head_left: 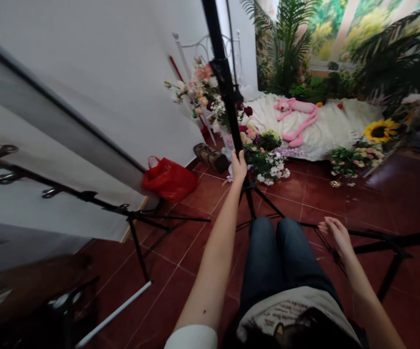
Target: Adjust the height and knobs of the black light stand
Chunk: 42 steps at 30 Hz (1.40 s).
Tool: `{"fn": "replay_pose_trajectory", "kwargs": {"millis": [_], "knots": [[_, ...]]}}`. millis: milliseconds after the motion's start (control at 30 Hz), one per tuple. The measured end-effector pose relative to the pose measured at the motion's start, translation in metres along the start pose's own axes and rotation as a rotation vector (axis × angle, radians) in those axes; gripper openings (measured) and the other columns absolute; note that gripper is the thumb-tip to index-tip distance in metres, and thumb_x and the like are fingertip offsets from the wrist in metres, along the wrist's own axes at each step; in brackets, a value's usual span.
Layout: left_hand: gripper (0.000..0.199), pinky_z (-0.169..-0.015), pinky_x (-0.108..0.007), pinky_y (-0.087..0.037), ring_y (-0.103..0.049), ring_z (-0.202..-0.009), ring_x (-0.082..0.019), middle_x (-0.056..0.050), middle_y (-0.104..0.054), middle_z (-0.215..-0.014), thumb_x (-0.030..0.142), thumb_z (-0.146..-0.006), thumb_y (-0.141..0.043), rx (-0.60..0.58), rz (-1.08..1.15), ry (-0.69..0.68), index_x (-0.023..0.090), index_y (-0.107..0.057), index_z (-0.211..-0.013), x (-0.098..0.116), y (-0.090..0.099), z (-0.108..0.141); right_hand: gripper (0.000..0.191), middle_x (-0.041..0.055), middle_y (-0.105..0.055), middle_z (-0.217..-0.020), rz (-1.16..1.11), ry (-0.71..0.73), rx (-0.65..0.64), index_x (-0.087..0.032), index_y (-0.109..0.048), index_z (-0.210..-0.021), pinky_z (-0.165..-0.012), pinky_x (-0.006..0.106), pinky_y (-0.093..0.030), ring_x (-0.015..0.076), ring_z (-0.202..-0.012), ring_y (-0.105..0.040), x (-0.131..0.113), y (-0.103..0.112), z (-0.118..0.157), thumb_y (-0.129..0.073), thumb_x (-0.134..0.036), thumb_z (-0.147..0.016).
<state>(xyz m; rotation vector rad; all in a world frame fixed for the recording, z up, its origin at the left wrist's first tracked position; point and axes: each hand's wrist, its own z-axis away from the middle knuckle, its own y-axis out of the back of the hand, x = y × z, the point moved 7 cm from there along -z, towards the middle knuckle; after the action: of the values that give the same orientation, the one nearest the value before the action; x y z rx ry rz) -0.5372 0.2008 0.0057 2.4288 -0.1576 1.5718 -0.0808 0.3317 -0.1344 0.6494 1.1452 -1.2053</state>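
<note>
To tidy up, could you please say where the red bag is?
In the head view, the red bag sits on the floor at left, beside the brown shoes and white wall.

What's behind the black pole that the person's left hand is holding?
Behind the black stand pole in the left hand rise a tall bunch of pale flowers and a white metal scrollwork frame. The pole covers a narrow strip of them, so whatever lies directly behind it cannot be seen.

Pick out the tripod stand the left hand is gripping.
It's the tall black tripod stand in the middle, its pole gripped by the left hand. The tripod stand at far left, beside the white backdrop, is touched by neither hand.
</note>
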Motion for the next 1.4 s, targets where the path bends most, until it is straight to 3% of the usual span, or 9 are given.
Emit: {"fn": "replay_pose_trajectory", "kwargs": {"millis": [133, 267, 400, 500, 633, 833, 1000, 1167, 1400], "knots": [[0.037, -0.111, -0.032, -0.042, -0.061, -0.121, -0.019, -0.014, -0.065, -0.123, 0.045, -0.097, -0.045, 0.129, -0.010, 0.081, 0.016, -0.054, -0.117, -0.006, 0.003, 0.007, 0.038, 0.0038, -0.073, -0.068, -0.126, 0.041, 0.236, -0.024, -0.069, -0.074, -0.060, 0.026, -0.064, 0.0177, -0.061, -0.073, 0.002, 0.097, 0.017, -0.089, -0.041, -0.047], [0.044, -0.121, -0.036, -0.032, -0.047, -0.140, -0.021, -0.019, -0.049, -0.147, 0.033, -0.096, -0.044, 0.277, -0.031, 0.175, 0.014, -0.042, -0.135, -0.021, -0.014, 0.064, 0.036, 0.0021, -0.070, -0.062, -0.188, 0.129, 0.389, -0.022, -0.066, -0.074, -0.055, 0.027, -0.063, 0.0166, -0.053, -0.070, -0.017, 0.153, 0.025, -0.086, -0.040, -0.049], [0.049, -0.124, -0.043, -0.027, -0.039, -0.147, -0.025, -0.021, -0.049, -0.146, 0.031, -0.094, -0.045, -0.092, -0.118, 0.422, 0.015, -0.039, -0.140, -0.042, -0.102, 0.173, 0.035, 0.0005, -0.069, -0.061, -0.275, 0.156, 0.493, -0.021, -0.063, -0.076, -0.056, 0.024, -0.061, 0.0137, -0.052, -0.068, -0.037, 0.178, 0.027, -0.084, -0.040, -0.054], [0.048, -0.121, -0.044, -0.034, -0.046, -0.142, -0.027, -0.022, -0.053, -0.141, 0.030, -0.089, -0.055, -0.317, -0.108, 0.439, 0.015, -0.046, -0.133, -0.028, -0.182, 0.258, 0.034, -0.0004, -0.068, -0.060, -0.299, 0.156, 0.514, -0.021, -0.062, -0.076, -0.055, 0.022, -0.060, 0.0128, -0.052, -0.068, -0.049, 0.187, 0.030, -0.083, -0.041, -0.057], [0.041, -0.115, -0.039, -0.041, -0.053, -0.136, -0.023, -0.023, -0.054, -0.142, 0.027, -0.090, -0.057, -0.635, 0.116, 0.377, 0.015, -0.047, -0.128, 0.038, -0.288, 0.343, 0.041, -0.0004, -0.070, -0.063, -0.228, 0.212, 0.448, -0.021, -0.063, -0.079, -0.061, 0.023, -0.060, 0.0129, -0.058, -0.070, -0.063, 0.200, 0.041, -0.085, -0.048, -0.056], [0.036, -0.111, -0.039, -0.044, -0.061, -0.125, -0.017, -0.016, -0.062, -0.133, 0.037, -0.097, -0.049, -1.150, 0.560, 0.024, 0.019, -0.045, -0.128, 0.210, -0.398, 0.428, 0.049, -0.0005, -0.069, -0.061, -0.182, 0.240, 0.490, -0.021, -0.062, -0.078, -0.061, 0.025, -0.059, 0.0133, -0.056, -0.068, -0.072, 0.234, 0.074, -0.085, -0.057, -0.052], [0.039, -0.107, -0.042, -0.045, -0.061, -0.121, -0.022, -0.015, -0.061, -0.128, 0.046, -0.095, -0.051, -1.282, 0.520, -0.164, 0.018, -0.047, -0.123, 0.281, -0.427, 0.460, 0.044, -0.0010, -0.069, -0.064, -0.207, 0.246, 0.532, -0.022, -0.064, -0.081, -0.062, 0.023, -0.058, 0.0123, -0.058, -0.068, -0.087, 0.248, 0.102, -0.084, -0.054, -0.059], [0.041, -0.090, -0.035, -0.052, -0.066, -0.090, -0.017, -0.007, -0.066, -0.100, 0.046, -0.096, -0.051, -1.376, 0.505, 0.016, 0.018, -0.044, -0.125, 0.279, -0.425, 0.464, 0.023, -0.0033, -0.067, -0.066, -0.626, 0.147, 0.295, -0.022, -0.064, -0.085, -0.061, 0.017, -0.056, 0.0074, -0.056, -0.064, -0.114, 0.236, 0.094, -0.070, -0.044, -0.082], [0.031, -0.092, -0.029, -0.052, -0.066, -0.097, -0.014, -0.006, -0.066, -0.109, 0.035, -0.093, -0.059, -1.291, 0.557, 0.174, 0.019, -0.053, -0.118, 0.278, -0.416, 0.462, 0.039, -0.0058, -0.061, -0.063, -1.213, 0.005, -0.207, -0.019, -0.060, -0.091, -0.056, 0.012, -0.051, 0.0030, -0.050, -0.054, -0.168, 0.198, 0.052, -0.038, -0.049, -0.102]]}}
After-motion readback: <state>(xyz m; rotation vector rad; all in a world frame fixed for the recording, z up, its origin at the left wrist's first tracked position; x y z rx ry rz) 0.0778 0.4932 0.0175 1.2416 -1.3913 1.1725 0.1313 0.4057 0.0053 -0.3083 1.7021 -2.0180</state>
